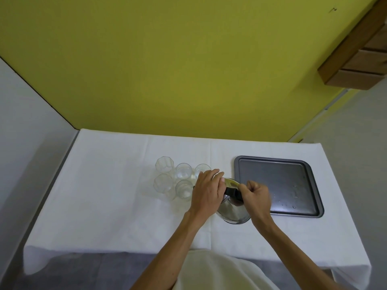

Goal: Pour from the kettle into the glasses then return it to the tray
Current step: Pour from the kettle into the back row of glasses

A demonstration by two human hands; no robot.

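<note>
Looking at the kettle (232, 208), I see it sits right under both hands, between the glasses on one side and the tray (278, 185) on the other. It is shiny and round, and it looks tipped toward the glasses. Its black handle (231, 192) runs across, from one hand to the other.

My right hand (256, 195) is curled shut around the right end of that handle. My left hand (207, 191) lies flat and spread on the kettle's top at the left side, fingers together, pressing more than gripping. I think it steadies the lid, but I cannot see the lid under it.

Just past my left hand stand 5 glasses (173, 178), close together in a bunch. The nearest ones almost touch my left fingertips. Some look like they have water in them, but I cannot tell how many. The spout is hidden by my left hand, so I cannot see any water coming out.

The tray lies just past my right hand, bare, with a few drops on it. So the right hand is the nearer one to the tray. When pouring is done, I think the kettle must swing to the right, away from the glasses, and go down flat on the tray.
</note>
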